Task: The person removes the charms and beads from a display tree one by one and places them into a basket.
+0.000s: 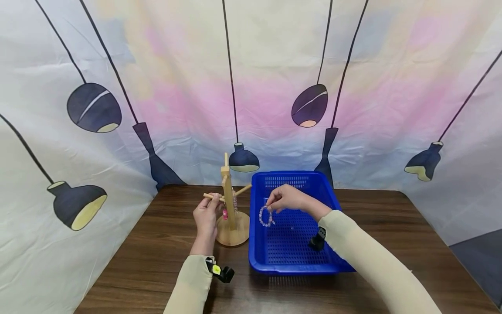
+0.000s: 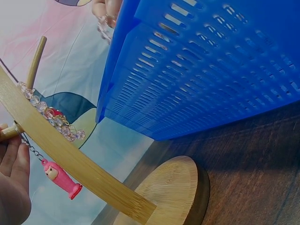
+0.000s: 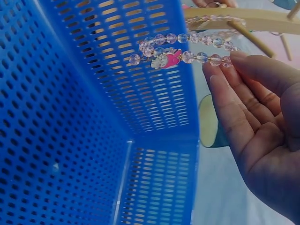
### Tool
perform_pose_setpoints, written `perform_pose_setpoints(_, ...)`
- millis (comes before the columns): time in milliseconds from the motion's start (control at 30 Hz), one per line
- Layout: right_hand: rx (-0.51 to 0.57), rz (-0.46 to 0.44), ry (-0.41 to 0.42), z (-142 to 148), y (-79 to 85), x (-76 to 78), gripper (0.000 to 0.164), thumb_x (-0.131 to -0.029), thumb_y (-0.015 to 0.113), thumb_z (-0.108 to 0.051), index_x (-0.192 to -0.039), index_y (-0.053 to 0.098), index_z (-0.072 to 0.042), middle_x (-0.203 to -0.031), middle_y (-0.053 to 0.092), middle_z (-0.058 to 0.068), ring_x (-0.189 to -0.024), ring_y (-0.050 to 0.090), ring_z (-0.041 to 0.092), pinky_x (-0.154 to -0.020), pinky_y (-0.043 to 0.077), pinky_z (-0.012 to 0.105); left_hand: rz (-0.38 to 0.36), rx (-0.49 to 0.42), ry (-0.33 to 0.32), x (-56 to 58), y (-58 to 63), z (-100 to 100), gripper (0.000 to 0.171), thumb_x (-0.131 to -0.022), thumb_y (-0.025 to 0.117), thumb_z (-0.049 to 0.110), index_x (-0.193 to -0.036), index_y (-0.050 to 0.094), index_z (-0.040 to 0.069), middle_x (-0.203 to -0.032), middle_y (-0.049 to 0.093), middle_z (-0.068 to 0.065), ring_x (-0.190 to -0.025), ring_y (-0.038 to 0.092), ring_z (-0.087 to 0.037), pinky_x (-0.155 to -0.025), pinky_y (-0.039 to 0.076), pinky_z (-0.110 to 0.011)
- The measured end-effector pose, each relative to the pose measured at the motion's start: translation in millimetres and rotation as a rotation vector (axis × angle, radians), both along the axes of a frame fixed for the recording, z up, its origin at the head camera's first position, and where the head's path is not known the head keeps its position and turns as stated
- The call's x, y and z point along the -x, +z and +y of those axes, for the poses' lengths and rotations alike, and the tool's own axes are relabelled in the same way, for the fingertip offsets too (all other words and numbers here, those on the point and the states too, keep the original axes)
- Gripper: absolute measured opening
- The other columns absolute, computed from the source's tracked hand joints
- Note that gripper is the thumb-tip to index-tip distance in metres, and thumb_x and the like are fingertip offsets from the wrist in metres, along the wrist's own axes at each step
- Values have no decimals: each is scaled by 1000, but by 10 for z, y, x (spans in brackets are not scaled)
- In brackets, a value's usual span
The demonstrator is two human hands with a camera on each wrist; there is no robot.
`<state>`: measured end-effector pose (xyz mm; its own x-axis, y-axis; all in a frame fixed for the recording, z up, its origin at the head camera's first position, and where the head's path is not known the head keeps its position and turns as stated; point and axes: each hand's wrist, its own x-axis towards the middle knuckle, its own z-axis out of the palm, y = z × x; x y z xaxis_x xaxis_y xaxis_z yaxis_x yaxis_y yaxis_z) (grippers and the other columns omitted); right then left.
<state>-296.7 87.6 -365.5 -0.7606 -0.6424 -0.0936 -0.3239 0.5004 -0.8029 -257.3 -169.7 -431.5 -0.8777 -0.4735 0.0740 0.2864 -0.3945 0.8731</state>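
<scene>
Bracelet (image 3: 188, 56) is pinched by the right grip (image 1: 286, 198), left peg (image 1: 208, 196) of the wooden stand (image 1: 229, 205) held by the left grip (image 1: 206, 216); stand's best kept steady, loop dangling free tbh.

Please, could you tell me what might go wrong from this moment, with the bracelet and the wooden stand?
The bracelet hangs from only the fingers of the right hand, near the blue basket's rim, so it might slip and fall. The left hand holds a peg of the wooden stand; a careless pull could perhaps tip it. The pink figure charm dangles beside that hand and might get snagged.
</scene>
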Motion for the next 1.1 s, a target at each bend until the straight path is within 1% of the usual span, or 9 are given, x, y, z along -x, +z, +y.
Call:
perform_pose_setpoints(67, 2, -11, -3, 2, -44, 7, 15, -95, 70, -7, -104, 74, 4, -104, 78, 17, -91, 76, 26, -83, 65, 34, -2, 1, -3, -3, -7, 0, 29, -100, 64, 4, -76, 70, 19, -69, 73, 12, -63, 68, 3, -60, 56, -11)
perform_pose_setpoints(167, -4, -18, -13, 2, -103, 17, 15, -95, 70, -7, -105, 75, 4, -104, 78, 17, -91, 76, 25, -83, 65, 34, 6, -6, -5, -6, -12, -3, 27, -100, 65, 4, -76, 70, 17, -69, 73, 11, -63, 68, 3, -60, 56, -11)
perform_pose_setpoints(300, -6, -40, -29, 0, -185, 38, 15, -96, 70, -8, -105, 75, 3, -105, 78, 17, -91, 76, 24, -83, 66, 34, -1, 2, 2, 0, -7, -3, 30, -100, 64, 2, -76, 69, 18, -69, 73, 12, -63, 68, 4, -60, 56, -10)
perform_pose_setpoints(533, -5, -88, -27, 29, -347, 55, 17, -96, 69, -8, -107, 75, 4, -106, 77, 17, -89, 75, 17, -84, 66, 35, 0, -3, -12, -16, -9, -3, 28, -100, 64, 3, -77, 70, 17, -69, 73, 11, -64, 68, 4, -61, 57, -11)
perform_pose_setpoints(667, -13, -97, -30, 43, -425, 69, 17, -96, 70, -8, -107, 75, 3, -107, 77, 16, -90, 75, 16, -85, 65, 35, -2, -3, -12, -19, -13, 4, 28, -100, 63, 2, -77, 70, 16, -69, 73, 11, -64, 69, 3, -62, 57, -11)
perform_pose_setpoints(867, -13, -109, -47, 57, -447, 85, 15, -96, 69, -7, -106, 75, 2, -108, 77, 17, -91, 75, 17, -86, 65, 36, 2, 1, -2, 4, -9, 6, 28, -100, 62, 1, -77, 69, 17, -70, 73, 12, -66, 69, 4, -62, 57, -11)
perform_pose_setpoints(1100, -16, -142, -86, 110, -478, 136, 15, -96, 70, -7, -107, 74, 2, -110, 76, 18, -93, 74, 18, -87, 65, 37, 0, 9, 2, -2, -12, 13, 29, -100, 62, 2, -77, 69, 17, -69, 73, 12, -65, 69, 4, -62, 57, -11)
